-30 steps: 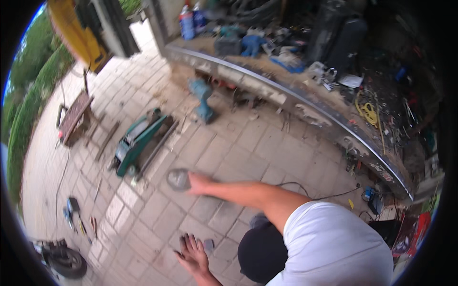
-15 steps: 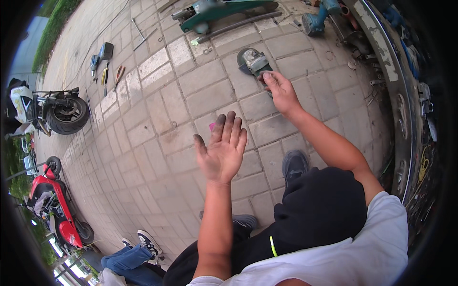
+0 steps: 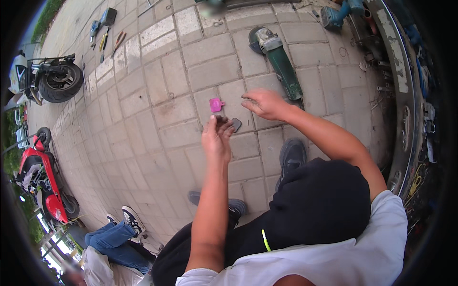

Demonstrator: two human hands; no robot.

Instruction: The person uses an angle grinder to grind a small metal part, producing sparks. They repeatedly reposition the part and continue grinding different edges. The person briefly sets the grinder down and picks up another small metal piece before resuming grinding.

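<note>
My left hand point(image 3: 218, 139) hovers over the paving with its fingers loosely curled and apart, fingertips dark with grime. Beside those fingertips is a small flat dark grey piece point(image 3: 236, 125), seemingly on the ground. Just beyond lies a small pink square piece with a tab point(image 3: 216, 105). To the right, my right hand point(image 3: 265, 104) points leftward, fingers slightly bent, and no object shows in it. A green angle grinder point(image 3: 281, 64) rests on the bricks past my right hand, its disc end farthest from me.
A cordless drill point(image 3: 101, 23) and pliers point(image 3: 119, 41) lie far left. Blue power tools point(image 3: 332, 18) stand far right beside a metal-edged bench point(image 3: 403, 114). A motorcycle wheel point(image 3: 62, 78), a red scooter point(image 3: 44, 174) and a seated person in jeans point(image 3: 114, 240) are on the left.
My right hand has released the angle grinder and moved left and nearer. My left hand has drawn back and curled its fingers, uncovering the grey piece. The view has shifted.
</note>
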